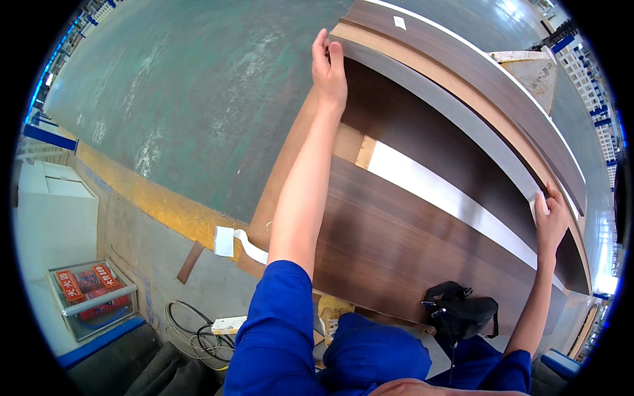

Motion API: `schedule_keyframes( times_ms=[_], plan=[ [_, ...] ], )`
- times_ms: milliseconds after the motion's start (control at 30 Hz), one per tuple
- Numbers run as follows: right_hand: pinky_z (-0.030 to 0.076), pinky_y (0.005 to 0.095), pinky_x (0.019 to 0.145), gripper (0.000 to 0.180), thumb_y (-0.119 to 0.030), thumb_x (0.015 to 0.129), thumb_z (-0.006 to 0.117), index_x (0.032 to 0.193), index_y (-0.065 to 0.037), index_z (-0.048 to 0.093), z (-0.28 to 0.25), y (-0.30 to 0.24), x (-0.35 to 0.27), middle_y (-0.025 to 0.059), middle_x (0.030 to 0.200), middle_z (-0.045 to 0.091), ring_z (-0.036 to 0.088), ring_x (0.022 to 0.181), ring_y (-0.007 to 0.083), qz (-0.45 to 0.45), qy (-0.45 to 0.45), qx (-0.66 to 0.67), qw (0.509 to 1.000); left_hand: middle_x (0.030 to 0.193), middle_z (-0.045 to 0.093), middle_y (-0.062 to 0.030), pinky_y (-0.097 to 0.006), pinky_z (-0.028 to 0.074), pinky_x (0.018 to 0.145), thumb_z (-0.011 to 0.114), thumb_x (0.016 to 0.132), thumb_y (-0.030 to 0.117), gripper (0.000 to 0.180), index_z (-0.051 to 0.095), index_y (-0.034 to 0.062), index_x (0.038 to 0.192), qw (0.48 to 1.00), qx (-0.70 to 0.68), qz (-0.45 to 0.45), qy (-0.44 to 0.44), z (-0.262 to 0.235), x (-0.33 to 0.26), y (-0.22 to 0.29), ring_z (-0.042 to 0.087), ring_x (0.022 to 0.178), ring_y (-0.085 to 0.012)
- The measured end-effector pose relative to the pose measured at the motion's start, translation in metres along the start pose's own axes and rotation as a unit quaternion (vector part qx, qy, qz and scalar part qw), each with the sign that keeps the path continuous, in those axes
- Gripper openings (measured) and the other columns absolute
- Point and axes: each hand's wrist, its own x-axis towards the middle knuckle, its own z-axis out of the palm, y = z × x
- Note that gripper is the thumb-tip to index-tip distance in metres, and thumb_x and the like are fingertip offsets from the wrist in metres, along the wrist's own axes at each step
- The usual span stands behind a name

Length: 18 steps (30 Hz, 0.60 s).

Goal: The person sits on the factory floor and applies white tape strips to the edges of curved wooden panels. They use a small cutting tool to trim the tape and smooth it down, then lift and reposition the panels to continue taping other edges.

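A long dark brown wood-look board point(429, 122) with a grey edge is tilted up on its long side. My left hand point(329, 76) is closed round its far left end, fingers behind the edge and thumb on the near side. Toward the right end, my right hand point(553, 221) grips the same edge, fingers over the top. A small white piece point(540, 207), perhaps a label, shows by the right thumb. Nearer me lies another brown board point(396, 231), and a white strip point(436, 188) runs between the two.
Beyond stand stacked brown panels point(456, 46) with a small label. A black bag point(467, 313) rests at the near board's edge. At left are a roll of white strip point(225, 241), coiled cables point(191, 330), and a clear case with red extinguishers point(96, 297). A yellow line point(158, 198) crosses the floor.
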Motion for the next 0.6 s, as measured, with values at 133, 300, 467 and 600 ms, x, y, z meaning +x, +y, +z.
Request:
schedule_keyframes(
  times_ms=[133,300,467,600],
  plan=[
    [0.048,0.0303,0.08,0.035,-0.024,0.085,0.063,0.067,0.006,0.058,-0.007,-0.014,0.0,0.0058,0.12,0.062,0.064,0.097,0.0242,0.026,-0.016,-0.037,0.999,0.124,0.055,-0.0131,-0.039,0.032,0.101,0.052,0.092,0.016,0.028,0.048,0.0031,0.117,0.943,0.226,0.244,0.022,-0.006,-0.017,0.018,0.042,0.122,-0.0289],
    [0.048,0.0307,0.078,0.037,-0.026,0.085,0.062,0.066,0.006,0.057,-0.002,-0.008,-0.002,0.0057,0.12,0.062,0.065,0.093,0.0253,0.006,0.007,-0.036,0.999,0.138,0.048,-0.0094,-0.04,0.024,0.103,0.055,0.088,0.008,0.016,0.044,0.01,0.1,0.871,0.351,0.33,-0.095,-0.016,-0.023,0.022,0.034,0.128,-0.0307],
    [0.048,0.0305,0.08,0.037,-0.026,0.086,0.062,0.067,0.005,0.058,-0.002,-0.01,0.0,0.0053,0.119,0.063,0.064,0.095,0.0247,0.014,-0.003,-0.034,0.999,0.141,0.046,-0.0068,-0.041,0.022,0.102,0.057,0.087,0.009,0.022,0.041,0.0122,0.102,0.843,0.406,0.328,-0.133,-0.015,-0.025,0.024,0.027,0.133,-0.0296],
    [0.048,0.0305,0.081,0.037,-0.027,0.086,0.062,0.067,0.005,0.058,0.0,-0.002,-0.001,0.0047,0.119,0.063,0.065,0.094,0.0243,-0.003,0.013,-0.027,1.0,0.143,0.044,-0.0074,-0.043,0.02,0.103,0.059,0.085,0.011,0.025,0.041,0.0122,0.102,0.842,0.402,0.331,-0.142,-0.012,-0.03,0.022,0.027,0.134,-0.0306]
  ],
)
